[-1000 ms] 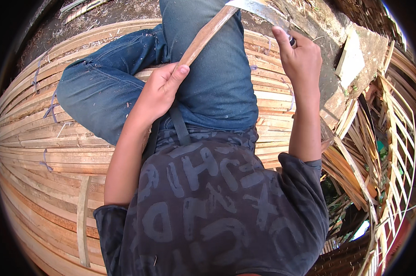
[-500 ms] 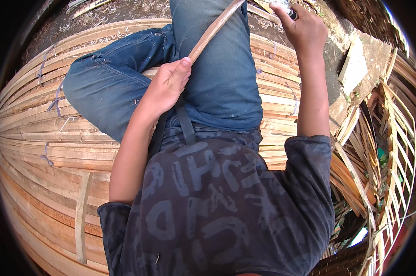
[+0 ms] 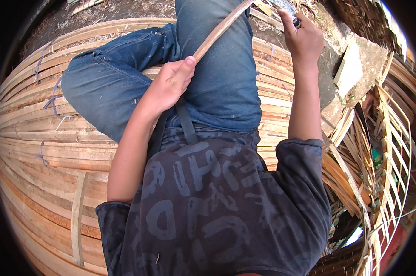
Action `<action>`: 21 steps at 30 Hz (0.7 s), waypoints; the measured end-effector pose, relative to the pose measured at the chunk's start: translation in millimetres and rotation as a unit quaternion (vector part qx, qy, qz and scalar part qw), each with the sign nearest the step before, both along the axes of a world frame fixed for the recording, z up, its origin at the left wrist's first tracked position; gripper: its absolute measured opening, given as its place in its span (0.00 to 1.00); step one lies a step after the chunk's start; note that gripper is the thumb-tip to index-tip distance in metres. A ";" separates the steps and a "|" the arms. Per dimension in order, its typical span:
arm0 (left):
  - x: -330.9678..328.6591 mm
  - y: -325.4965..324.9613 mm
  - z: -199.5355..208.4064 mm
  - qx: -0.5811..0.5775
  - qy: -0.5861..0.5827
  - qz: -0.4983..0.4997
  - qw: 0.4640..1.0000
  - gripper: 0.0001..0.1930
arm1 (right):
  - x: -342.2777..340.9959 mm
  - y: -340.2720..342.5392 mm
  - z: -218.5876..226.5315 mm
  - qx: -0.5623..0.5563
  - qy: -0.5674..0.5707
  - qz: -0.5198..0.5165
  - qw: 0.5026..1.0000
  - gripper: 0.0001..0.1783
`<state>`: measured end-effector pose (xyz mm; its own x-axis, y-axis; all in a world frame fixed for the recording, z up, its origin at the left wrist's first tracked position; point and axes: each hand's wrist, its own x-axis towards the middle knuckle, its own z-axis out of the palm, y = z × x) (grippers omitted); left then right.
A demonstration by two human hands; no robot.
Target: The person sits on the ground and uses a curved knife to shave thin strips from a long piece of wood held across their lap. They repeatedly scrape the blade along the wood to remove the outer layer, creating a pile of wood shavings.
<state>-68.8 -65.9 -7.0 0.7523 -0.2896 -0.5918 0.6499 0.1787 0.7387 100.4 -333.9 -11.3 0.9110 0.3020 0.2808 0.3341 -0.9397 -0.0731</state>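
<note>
My left hand (image 3: 171, 85) is closed around the near end of a long wooden stick (image 3: 222, 28), thumb along its top. The stick slants up to the right over my jeans, and its far end leaves the picture at the top. Out to the right, my right hand (image 3: 304, 41) is wrapped round a black-handled tool (image 3: 296, 22). A pale, blurred part of this tool extends toward the top edge, so its kind cannot be made out. The stick and the tool appear apart where both show.
I sit on bundled wooden strips (image 3: 56, 152) tied with purple cord. At right lie a stone slab (image 3: 369, 60) with a pale flat piece (image 3: 348, 69) on it, loose strips (image 3: 343, 184) and a woven lattice (image 3: 394, 152). Wood shavings litter the ground ahead.
My right hand and its tool have shifted slightly down, the forearm a little left. My left hand and the stick have moved slightly right. Both grips stay closed.
</note>
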 end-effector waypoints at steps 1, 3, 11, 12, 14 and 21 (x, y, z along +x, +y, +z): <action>-2.5 0.4 -2.1 0.011 0.002 0.003 1.000 0.26 | -8.5 8.4 3.2 0.001 0.019 0.023 1.000 0.35; -2.0 1.6 -3.3 0.024 0.000 0.001 1.000 0.26 | -29.8 24.7 10.9 0.040 0.067 0.067 0.995 0.35; 8.6 -5.8 -0.9 0.013 -0.029 -0.016 0.999 0.26 | 9.2 -5.7 13.4 -0.035 -0.017 -0.005 0.999 0.33; 9.8 -5.6 -1.8 0.000 -0.015 -0.015 1.000 0.26 | 11.2 1.2 7.3 -0.003 -0.022 -0.009 1.000 0.33; 4.7 -0.6 -4.1 -0.018 0.021 -0.007 1.000 0.26 | -9.5 21.4 9.3 0.017 0.039 0.015 0.999 0.32; 2.6 2.1 3.4 -0.008 0.028 -0.002 1.000 0.26 | 47.8 -38.4 49.5 0.055 0.097 -0.280 0.953 0.42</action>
<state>-66.2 -63.8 -3.6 0.7175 -0.3022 -0.6276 0.6904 0.1885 0.6985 148.2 -372.3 38.3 0.9589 -0.2685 0.0916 -0.2477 -0.9498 -0.1912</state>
